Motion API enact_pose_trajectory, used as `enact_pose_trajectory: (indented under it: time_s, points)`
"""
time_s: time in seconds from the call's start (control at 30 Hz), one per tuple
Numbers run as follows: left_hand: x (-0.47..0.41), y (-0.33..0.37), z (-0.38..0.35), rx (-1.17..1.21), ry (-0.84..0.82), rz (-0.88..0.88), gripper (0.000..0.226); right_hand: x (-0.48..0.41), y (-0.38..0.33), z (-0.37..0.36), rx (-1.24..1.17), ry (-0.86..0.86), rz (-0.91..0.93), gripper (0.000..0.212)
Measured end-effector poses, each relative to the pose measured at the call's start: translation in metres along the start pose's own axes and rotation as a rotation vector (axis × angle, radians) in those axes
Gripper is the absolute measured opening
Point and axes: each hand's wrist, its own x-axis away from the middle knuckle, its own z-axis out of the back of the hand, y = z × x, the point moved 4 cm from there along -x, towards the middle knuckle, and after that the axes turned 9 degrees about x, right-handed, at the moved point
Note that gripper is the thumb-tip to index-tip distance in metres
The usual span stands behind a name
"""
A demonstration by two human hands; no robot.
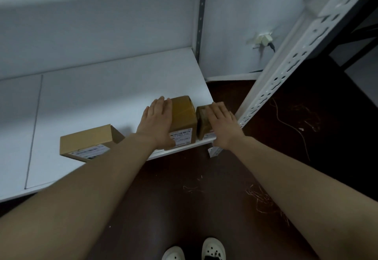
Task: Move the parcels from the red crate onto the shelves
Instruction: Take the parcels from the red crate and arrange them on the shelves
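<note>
Left hand (158,120) flat against box (185,114), right hand (222,125) flat on small box (201,121) (neither grips); dragging wristward could tip them off shelf (102,96).

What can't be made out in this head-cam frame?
Red crate: outside the head view entirely.
Small dark-brown taped parcel: top mostly covered by the right hand, head view.
Tall brown cardboard box: left side behind the left hand; label print too small to read.
Flat tan cardboard box: near right corner hidden by the left forearm.
</note>
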Motion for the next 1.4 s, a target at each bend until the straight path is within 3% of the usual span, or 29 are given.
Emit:
enact_pose_trajectory:
  time_s: [0.2,0.37,0.63,0.87,1.07,1.4]
  points:
    - [0.068,0.021,0.035,0.095,-0.095,-0.009,0.118,0.077,-0.041,0.043,-0.045,-0.07,0.051,0.105]
    - [0.153,0.025,0.068,0.173,-0.159,0.06,0.095,0.135,-0.094,0.099,-0.072,-0.108,0.15,0.094]
    - [0.311,-0.031,0.095,0.216,-0.025,0.421,0.075,0.203,-0.207,0.163,-0.045,-0.066,0.428,0.089]
    - [0.476,-0.109,0.114,0.269,0.157,0.801,0.076,0.275,-0.356,0.179,-0.013,-0.084,0.733,0.091]
    - [0.63,-0.184,0.121,0.326,0.34,1.099,0.078,0.348,-0.505,0.189,0.038,-0.068,1.018,0.08]
    - [0.884,-0.306,0.071,0.485,0.499,1.453,0.08,0.493,-0.763,0.146,0.16,-0.102,1.346,0.073]
